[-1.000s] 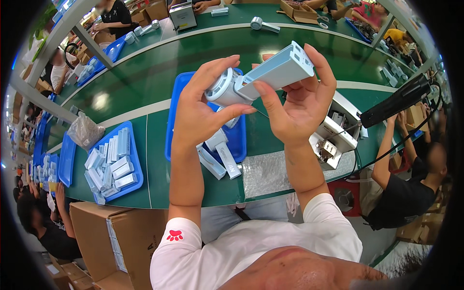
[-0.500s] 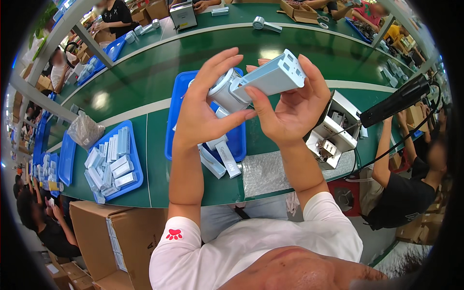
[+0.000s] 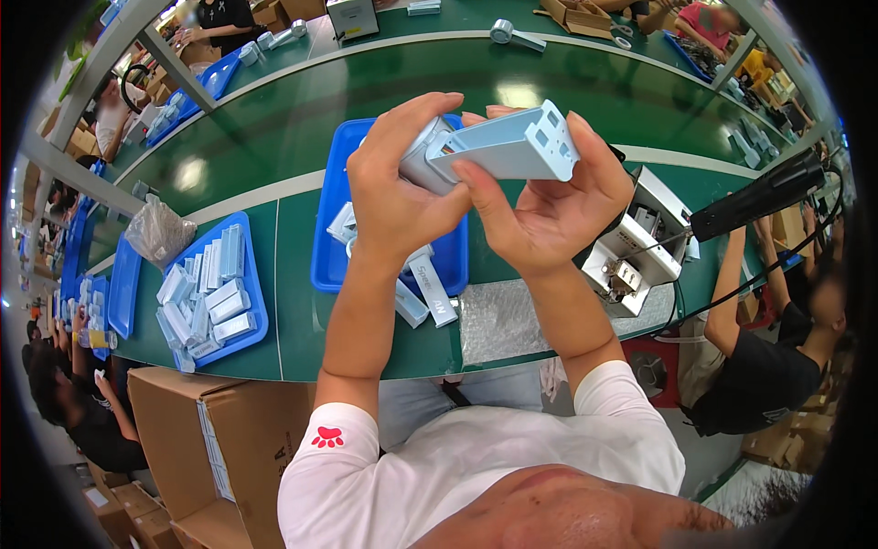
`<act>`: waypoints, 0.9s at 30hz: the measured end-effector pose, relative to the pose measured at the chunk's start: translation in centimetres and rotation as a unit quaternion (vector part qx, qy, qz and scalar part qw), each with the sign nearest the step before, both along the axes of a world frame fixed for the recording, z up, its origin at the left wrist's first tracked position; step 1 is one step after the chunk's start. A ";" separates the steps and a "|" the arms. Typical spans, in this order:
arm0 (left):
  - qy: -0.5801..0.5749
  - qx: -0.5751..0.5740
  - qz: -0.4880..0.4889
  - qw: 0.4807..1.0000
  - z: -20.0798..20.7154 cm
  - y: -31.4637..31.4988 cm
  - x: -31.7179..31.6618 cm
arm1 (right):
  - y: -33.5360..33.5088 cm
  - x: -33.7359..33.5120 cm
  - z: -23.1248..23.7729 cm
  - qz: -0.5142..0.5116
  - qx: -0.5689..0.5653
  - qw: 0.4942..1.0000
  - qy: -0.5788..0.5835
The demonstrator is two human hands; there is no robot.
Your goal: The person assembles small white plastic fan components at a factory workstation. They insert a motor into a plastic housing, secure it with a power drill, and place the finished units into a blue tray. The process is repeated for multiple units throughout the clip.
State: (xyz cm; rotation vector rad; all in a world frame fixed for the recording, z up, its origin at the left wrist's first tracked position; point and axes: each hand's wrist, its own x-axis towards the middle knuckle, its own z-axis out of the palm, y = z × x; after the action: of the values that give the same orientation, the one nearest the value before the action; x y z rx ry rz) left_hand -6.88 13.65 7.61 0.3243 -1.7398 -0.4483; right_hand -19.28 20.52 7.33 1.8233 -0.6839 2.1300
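Green worktop (image 3: 302, 334) spans mid-frame. Upper centre, your left hand (image 3: 393, 188) and right hand (image 3: 562, 215) half-close round a pale-blue hollow plastic casing (image 3: 505, 161), probably light, stiff; grip its sides.

casings (image 3: 233, 300) in tray (image 3: 259, 285); bag (image 3: 160, 231) beside

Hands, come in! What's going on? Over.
Left hand around the round end, right hand on the long housing. Pale blue part held in the air. Black-handled tool off right, not touching.

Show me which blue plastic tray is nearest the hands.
The rectangular blue plastic tray partly hidden behind the left hand; the other blue trays lie farther away.
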 end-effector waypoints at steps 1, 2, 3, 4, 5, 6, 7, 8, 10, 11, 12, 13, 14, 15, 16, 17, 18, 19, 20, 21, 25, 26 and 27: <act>0.003 -0.002 -0.007 1.000 0.1 0.1 0.0 | 0.0 0.0 0.1 0.000 -0.001 1.000 0.009; 0.006 -0.003 -0.013 1.000 0.2 0.1 0.0 | 0.0 0.0 0.1 0.003 -0.007 1.000 0.004; -0.005 -0.004 -0.025 1.000 0.3 0.1 0.2 | 0.0 0.1 0.0 0.007 -0.013 1.000 -0.002; -0.016 -0.005 -0.036 0.999 0.4 -0.1 0.4 | -0.1 0.2 0.0 0.012 -0.019 1.000 -0.008; -0.027 -0.006 -0.046 0.999 0.5 -0.3 0.8 | -0.5 0.2 0.2 0.018 -0.029 0.999 -0.016; -0.037 0.013 -0.072 0.997 0.7 -0.3 1.3 | -1.0 0.0 0.2 0.026 -0.031 0.999 -0.026; -0.051 0.038 -0.095 0.993 1.1 -0.2 2.0 | -1.2 0.0 -0.1 0.044 -0.013 0.997 -0.054; -0.065 0.063 -0.118 0.989 1.1 -0.3 2.6 | -1.4 -0.2 -0.3 0.061 0.005 0.995 -0.080; -0.038 0.123 -0.154 0.980 0.0 -1.3 3.6 | -1.2 -0.6 -0.2 0.050 0.080 0.993 -0.077; -0.024 0.151 -0.172 0.973 -0.6 -1.9 4.2 | -1.3 -0.8 -0.3 0.042 0.111 0.990 -0.072; -0.062 0.135 -0.170 0.974 -0.8 -2.9 4.9 | -1.4 -0.9 -0.1 0.050 0.152 0.985 -0.062; -0.054 0.196 -0.200 0.958 -1.2 -4.0 5.4 | -1.4 -1.0 -0.1 0.057 0.196 0.978 -0.049; -0.046 0.257 -0.229 0.938 -1.6 -5.2 5.8 | -1.6 -0.8 -0.2 0.064 0.239 0.968 -0.035; -0.035 0.314 -0.257 0.913 -2.0 -6.7 6.1 | -2.0 -0.7 -0.6 0.061 0.248 0.966 -0.046; -0.026 0.360 -0.234 0.903 -2.4 -8.2 6.4 | -2.7 -0.4 -1.2 0.059 0.256 0.963 -0.057; -0.067 0.343 -0.152 0.925 -3.2 -9.9 6.4 | -3.2 -0.2 -1.8 0.058 0.261 0.961 -0.068; -0.105 0.325 -0.068 0.937 -4.5 -11.8 6.7 | -3.7 -0.1 -2.3 0.048 0.270 0.961 -0.042; -0.142 0.305 0.016 0.942 -6.1 -13.6 7.0 | -4.0 0.0 -3.0 0.024 0.295 0.955 0.001; -0.207 0.273 0.060 0.938 -7.7 -15.2 7.0 | -4.3 -0.1 -3.5 -0.004 0.318 0.947 0.048; -0.270 0.239 0.108 0.927 -9.2 -16.6 7.1 | -4.6 0.1 -3.9 -0.030 0.338 0.936 0.095; -0.412 0.151 0.142 0.887 -14.7 -20.3 6.7 | -5.8 1.5 -5.8 -0.130 0.273 0.926 0.225; -0.441 0.158 0.152 0.871 -15.7 -21.2 6.8 | -6.5 1.7 -6.4 -0.125 0.250 0.926 0.252; -0.469 0.167 0.162 0.852 -16.4 -21.5 7.0 | -6.6 1.9 -6.4 -0.138 0.253 0.921 0.263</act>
State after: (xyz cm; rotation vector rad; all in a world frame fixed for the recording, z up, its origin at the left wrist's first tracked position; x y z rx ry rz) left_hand 0.07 -7.87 -8.78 1.2336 -2.4761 -0.3580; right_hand -17.43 13.87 0.90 2.2457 -1.3267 1.2606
